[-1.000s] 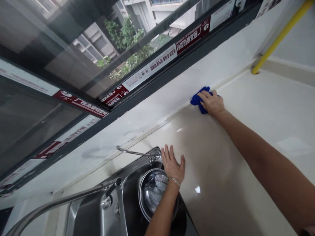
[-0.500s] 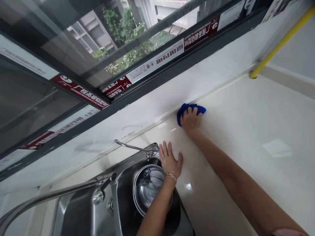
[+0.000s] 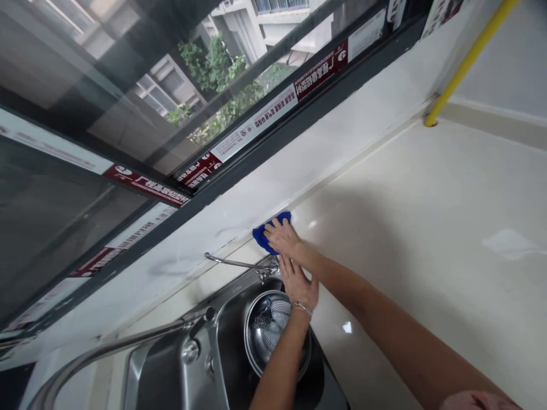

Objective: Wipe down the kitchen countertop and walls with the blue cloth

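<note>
from here i read the cloth [image 3: 271, 232] as soft blue microfibre, matt and fuzzy. the surface [image 3: 427, 228] looks like polished stone, smooth and glossy. the sink [image 3: 171, 370] is brushed stainless steel, the faucet [image 3: 115, 344] shiny chrome, the bowl [image 3: 256, 353] bright steel, and the window frame [image 3: 299, 114] dark matt metal.

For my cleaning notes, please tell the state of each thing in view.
Right hand, pressing cloth on counter
Left hand, flat, open, by the sink
Cloth, blue, bunched
Bowl, steel, in sink, strainer inside
Faucet, no water visible
</note>
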Motion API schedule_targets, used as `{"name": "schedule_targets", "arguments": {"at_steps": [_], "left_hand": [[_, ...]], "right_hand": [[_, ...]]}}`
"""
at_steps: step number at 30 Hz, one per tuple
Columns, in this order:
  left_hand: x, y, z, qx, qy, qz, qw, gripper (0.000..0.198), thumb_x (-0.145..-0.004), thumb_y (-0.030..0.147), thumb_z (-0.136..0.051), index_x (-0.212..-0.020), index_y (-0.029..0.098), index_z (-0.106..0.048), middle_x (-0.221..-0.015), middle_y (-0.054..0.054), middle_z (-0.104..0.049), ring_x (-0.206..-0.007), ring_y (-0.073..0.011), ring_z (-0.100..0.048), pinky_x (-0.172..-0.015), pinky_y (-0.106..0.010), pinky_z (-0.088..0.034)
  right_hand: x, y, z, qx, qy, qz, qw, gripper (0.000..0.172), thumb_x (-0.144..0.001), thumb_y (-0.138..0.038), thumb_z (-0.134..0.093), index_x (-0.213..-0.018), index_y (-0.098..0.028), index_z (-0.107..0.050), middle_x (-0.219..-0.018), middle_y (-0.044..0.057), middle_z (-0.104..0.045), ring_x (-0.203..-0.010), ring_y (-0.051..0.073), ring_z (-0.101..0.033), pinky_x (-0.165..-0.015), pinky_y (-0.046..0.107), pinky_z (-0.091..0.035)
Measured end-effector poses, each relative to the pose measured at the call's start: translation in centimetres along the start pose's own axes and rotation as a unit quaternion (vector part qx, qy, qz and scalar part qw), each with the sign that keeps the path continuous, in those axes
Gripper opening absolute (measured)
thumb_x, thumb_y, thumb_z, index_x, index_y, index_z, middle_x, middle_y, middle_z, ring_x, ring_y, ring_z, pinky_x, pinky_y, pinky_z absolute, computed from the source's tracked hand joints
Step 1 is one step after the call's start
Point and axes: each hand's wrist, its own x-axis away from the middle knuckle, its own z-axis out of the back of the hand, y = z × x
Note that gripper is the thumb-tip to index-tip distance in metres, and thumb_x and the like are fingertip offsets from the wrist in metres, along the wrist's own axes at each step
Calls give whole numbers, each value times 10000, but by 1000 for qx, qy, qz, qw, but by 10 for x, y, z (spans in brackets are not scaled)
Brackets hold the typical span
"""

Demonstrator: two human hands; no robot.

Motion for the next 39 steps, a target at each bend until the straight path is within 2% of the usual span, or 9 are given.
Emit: {"name": "schedule_targets", "arguments": {"at_steps": [5, 10, 12, 14, 16, 20, 25, 31, 39], "left_hand": [[0, 7, 5, -7, 7, 7, 1000, 656, -936, 430, -565, -1508, 117, -496, -1668, -205, -346, -1606, -369, -172, -1274, -603, -274], [1, 15, 8, 7, 7, 15, 1000, 670, -948, 414, -568, -1558, 164, -446, -1703, -162, -295, -1613, -353, -151, -1284, -598, -258], [1, 16, 9, 11, 4, 17, 1000, 671, -946, 410, -573, -1557, 163, -446, -1702, -164, -297, -1613, -353, -148, -1286, -598, -253], [1, 15, 8, 12, 2, 16, 1000, 672, -941, 407, -577, -1554, 162, -450, -1700, -166, -300, -1614, -353, -146, -1287, -595, -255], [2, 14, 7, 10, 2, 17, 1000, 679, -925, 397, -592, -1548, 164, -455, -1699, -165, -303, -1614, -353, -146, -1284, -596, -263], [3, 7, 2, 2, -11, 19, 1000, 725, -844, 374, -660, -1500, 110, -498, -1669, -205, -345, -1611, -382, -140, -1281, -616, -259], [3, 3, 2, 8, -16, 13, 1000, 747, -833, 394, -667, -1502, 111, -496, -1677, -209, -326, -1608, -395, -141, -1275, -633, -254], [0, 8, 7, 3, 11, 4, 1000, 659, -947, 393, -577, -1552, 164, -448, -1698, -168, -302, -1613, -352, -149, -1276, -599, -272], [-4, 0, 4, 1, 22, -18, 1000, 651, -971, 417, -563, -1560, 169, -437, -1704, -163, -290, -1612, -347, -152, -1282, -590, -265]], "right_hand": [[20, 36, -4, 6, 39, -50, 998, 277, -996, -298, -509, -1157, -173, -696, -1251, 148, -647, -1185, 322, -466, -884, 448, -402], [49, 95, -4, -3, 169, -194, 966, 368, -1026, -372, -447, -1201, -181, -708, -1245, 155, -664, -1133, 327, -501, -931, 461, -397], [48, 96, 3, -32, 239, -208, 948, 424, -1041, -376, -403, -1286, -179, -688, -1297, 155, -653, -1109, 309, -511, -957, 450, -400], [39, 79, 9, -51, 273, -172, 945, 464, -1042, -375, -399, -1402, -191, -626, -1381, 145, -622, -1126, 309, -502, -978, 450, -397], [25, 51, 11, -50, 248, -107, 962, 500, -1037, -366, -415, -1503, -230, -537, -1478, 114, -569, -1159, 320, -480, -976, 462, -393], [-7, 5, 1, -20, 113, 6, 993, 531, -1018, -234, -365, -1535, -277, -480, -1577, 75, -482, -1227, 341, -437, -916, 481, -396], [-20, 2, -13, 12, 71, 29, 997, 590, -987, -121, -274, -1537, -244, -450, -1570, 80, -473, -1339, 356, -360, -917, 488, -388], [-2, 44, -9, -8, 67, 35, 997, 587, -1004, -179, -341, -1578, -285, -409, -1609, 63, -445, -1236, 328, -442, -874, 445, -406], [37, 153, 18, -5, 75, -87, 993, 552, -1046, -297, -327, -1591, -318, -418, -1668, -10, -370, -1281, 360, -375, -898, 457, -379]]}}
